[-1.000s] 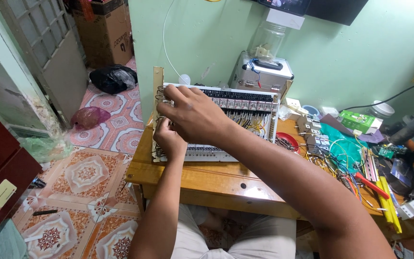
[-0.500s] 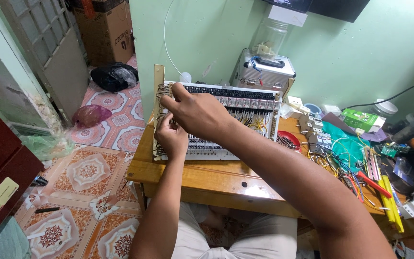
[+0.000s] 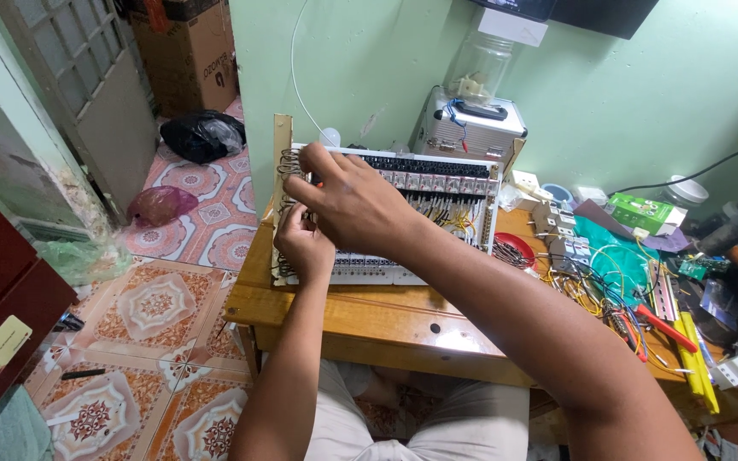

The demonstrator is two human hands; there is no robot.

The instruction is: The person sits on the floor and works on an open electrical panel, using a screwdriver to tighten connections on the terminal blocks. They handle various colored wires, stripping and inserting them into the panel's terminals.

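A white electrical panel (image 3: pixel 437 201) with rows of relays, terminal blocks and thin wires lies tilted on the wooden table (image 3: pixel 369 320). Both hands work at its left end. My right hand (image 3: pixel 356 205) reaches across with the fingers pinched near the top left corner, and a bit of an orange tool (image 3: pixel 317 182) shows between them. Just below it, my left hand (image 3: pixel 302 243) is curled against the wire loops (image 3: pixel 287 162) at the panel's left edge. What its fingers pinch is hidden.
A metal case (image 3: pixel 467 132) and a clear jar (image 3: pixel 482 64) stand behind the panel against the green wall. Loose wires, red and yellow tools (image 3: pixel 685 350), a green box (image 3: pixel 642 212) and small parts crowd the table's right side. Patterned floor tiles and bags lie to the left.
Both hands stay at the panel's left end, and only the fingers shift slightly. The panel has not moved.
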